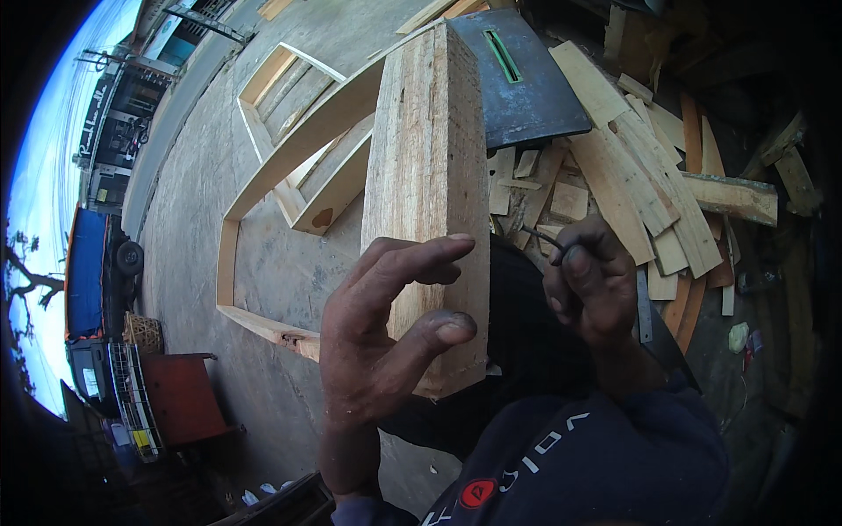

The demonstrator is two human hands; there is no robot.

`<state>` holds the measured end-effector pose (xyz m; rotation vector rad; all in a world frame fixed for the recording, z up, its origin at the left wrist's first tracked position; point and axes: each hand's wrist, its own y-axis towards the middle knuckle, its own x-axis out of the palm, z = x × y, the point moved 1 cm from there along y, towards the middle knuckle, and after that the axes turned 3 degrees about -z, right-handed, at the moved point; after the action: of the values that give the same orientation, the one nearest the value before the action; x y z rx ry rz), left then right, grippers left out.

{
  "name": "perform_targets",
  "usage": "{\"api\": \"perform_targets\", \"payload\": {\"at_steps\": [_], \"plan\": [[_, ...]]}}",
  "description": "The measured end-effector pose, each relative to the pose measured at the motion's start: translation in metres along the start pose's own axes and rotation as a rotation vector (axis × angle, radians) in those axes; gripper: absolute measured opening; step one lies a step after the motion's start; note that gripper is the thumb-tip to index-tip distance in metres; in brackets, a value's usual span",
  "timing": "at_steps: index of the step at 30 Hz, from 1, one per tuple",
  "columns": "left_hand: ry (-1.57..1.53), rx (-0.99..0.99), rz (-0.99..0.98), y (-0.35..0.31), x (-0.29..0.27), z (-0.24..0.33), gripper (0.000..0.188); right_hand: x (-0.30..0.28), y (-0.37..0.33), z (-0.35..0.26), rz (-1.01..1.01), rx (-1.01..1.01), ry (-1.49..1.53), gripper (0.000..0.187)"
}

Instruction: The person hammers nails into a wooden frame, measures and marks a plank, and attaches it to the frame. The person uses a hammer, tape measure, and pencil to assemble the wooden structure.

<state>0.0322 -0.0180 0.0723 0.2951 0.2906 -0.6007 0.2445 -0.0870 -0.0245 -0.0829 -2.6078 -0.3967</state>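
Note:
A thick, rough-sawn wooden beam (417, 167) stands out in front of me, its near end by my lap. My left hand (377, 324) is at the lower part of the beam, thumb and forefinger spread apart across its face. Whether the palm presses on the wood cannot be made out. To the right of the beam, my right hand (592, 280) pinches a dark nail (542, 237) between thumb and fingers, its head end pointing up and left. A pale wooden frame of thin boards (303, 145) runs behind and left of the beam.
A second wooden frame (254, 123) lies on the concrete ground (189, 202). Beyond the beam is a dark metal plate with a green-edged slot (535, 96). Offcut boards (614, 175) are piled at right. A truck with a blue side (88, 272) and a red cart (184, 394) stand left.

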Motion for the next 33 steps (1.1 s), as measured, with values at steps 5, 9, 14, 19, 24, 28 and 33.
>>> {"api": "perform_targets", "payload": {"at_steps": [5,9,14,19,24,28,33], "plan": [[-0.307,0.112,-0.133,0.028,0.012,0.008,0.040,0.036,-0.003,-0.018,-0.152,0.114,0.137,0.018],[-0.612,-0.236,-0.273,0.028,0.016,0.008,0.026,0.029,-0.010,-0.018,-0.203,0.078,0.173,0.021],[-0.002,-0.292,-0.284,0.038,0.004,0.011,0.023,-0.047,-0.040,0.033,0.032,0.244,-0.404,0.037],[0.307,-0.219,-0.238,0.046,-0.009,0.022,0.022,-0.197,-0.103,0.121,0.127,0.795,-1.655,0.053],[0.570,-0.142,-0.234,0.051,0.016,0.030,0.019,-0.231,-0.166,0.161,0.294,0.981,-1.664,0.060],[0.998,0.275,-0.340,0.066,0.049,0.023,0.011,-0.198,-0.121,0.165,0.218,0.478,-1.377,0.049],[1.245,0.301,-0.517,0.098,0.076,-0.006,0.016,-0.166,-0.028,0.188,0.145,0.427,-1.049,0.047]]}}
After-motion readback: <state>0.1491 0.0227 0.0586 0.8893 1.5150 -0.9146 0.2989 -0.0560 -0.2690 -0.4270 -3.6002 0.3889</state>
